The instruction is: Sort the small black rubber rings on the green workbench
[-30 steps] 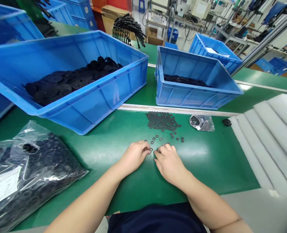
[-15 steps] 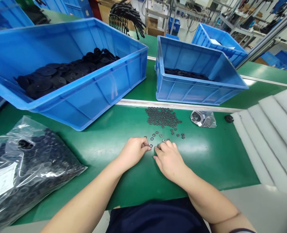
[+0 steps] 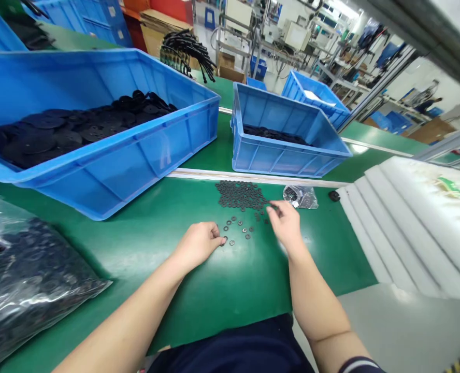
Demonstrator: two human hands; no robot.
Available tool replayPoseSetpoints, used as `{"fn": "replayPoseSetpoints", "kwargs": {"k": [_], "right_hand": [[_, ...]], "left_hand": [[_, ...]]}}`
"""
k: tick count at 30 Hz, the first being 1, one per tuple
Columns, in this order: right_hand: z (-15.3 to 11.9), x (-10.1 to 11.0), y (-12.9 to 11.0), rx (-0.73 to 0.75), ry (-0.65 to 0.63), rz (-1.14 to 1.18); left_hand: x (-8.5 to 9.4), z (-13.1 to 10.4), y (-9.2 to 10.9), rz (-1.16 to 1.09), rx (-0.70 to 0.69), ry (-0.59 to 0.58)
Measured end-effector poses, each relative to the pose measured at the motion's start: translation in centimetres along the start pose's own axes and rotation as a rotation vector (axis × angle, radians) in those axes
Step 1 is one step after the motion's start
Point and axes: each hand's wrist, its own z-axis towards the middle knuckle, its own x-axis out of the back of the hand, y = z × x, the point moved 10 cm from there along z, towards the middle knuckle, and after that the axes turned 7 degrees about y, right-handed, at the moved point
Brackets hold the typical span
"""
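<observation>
The left hand (image 3: 199, 242) pinches a small dark ring (image 3: 225, 239), likely light, stiff and best gripped by its rim, at the tabletop (image 3: 230, 295), while the right hand (image 3: 288, 224) curls its fingers beside the ring pile (image 3: 240, 195), any hold impossible to tell.

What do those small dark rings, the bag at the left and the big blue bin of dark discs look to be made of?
Small dark rings: matte, perhaps rubber or plastic; metal can't be ruled out at this size.
Bag: glossy clear plastic film, judging by creases, glare and visible contents.
Big blue bin: likely moulded hard plastic, given its ribbed, slightly shiny walls.
</observation>
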Motion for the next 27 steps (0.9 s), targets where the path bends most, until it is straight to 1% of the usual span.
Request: {"fn": "replayPoseSetpoints", "kwargs": {"k": [2, 3, 5, 8, 12, 14, 17, 19, 22, 24, 27], "right_hand": [[2.3, 2.0, 3.9, -0.115, 0.066, -0.175], [3.2, 2.6, 5.4, -0.147, 0.059, -0.262], [4.5, 3.1, 7.5, -0.186, -0.007, -0.422], [5.3, 2.5, 9.0, -0.203, -0.147, -0.615], [6.1, 0.6, 9.1, -0.145, -0.368, -0.761], [6.7, 0.1, 9.1, -0.126, -0.431, -0.780], [7.8, -0.2, 8.9, -0.116, -0.461, -0.772], [8.3, -0.4, 8.6, -0.106, -0.480, -0.760], [8.5, -0.8, 8.0, -0.099, -0.501, -0.743], [8.5, -0.9, 7.7, -0.110, -0.501, -0.744], [8.7, -1.0, 7.7, -0.133, -0.487, -0.747]], "left_hand": [[0.0, 0.4, -0.2, 0.023, 0.008, -0.011], [-0.1, 0.5, -0.3, 0.033, 0.004, -0.017], [-0.1, 0.8, -0.3, 0.041, -0.017, -0.020], [0.0, 0.9, -0.2, 0.046, -0.035, -0.019], [-0.3, -0.2, 0.6, 0.102, -0.049, -0.051], [-0.4, -1.1, 1.5, 0.165, -0.089, -0.043], [-0.5, -2.8, 2.9, 0.264, -0.171, 0.005], [-1.0, -3.8, 3.5, 0.309, -0.226, 0.013], [-2.3, -4.7, 3.6, 0.328, -0.294, -0.006], [-3.2, -4.6, 3.2, 0.262, -0.341, -0.012], [-3.6, -4.0, 2.7, 0.048, -0.398, -0.002]]}}
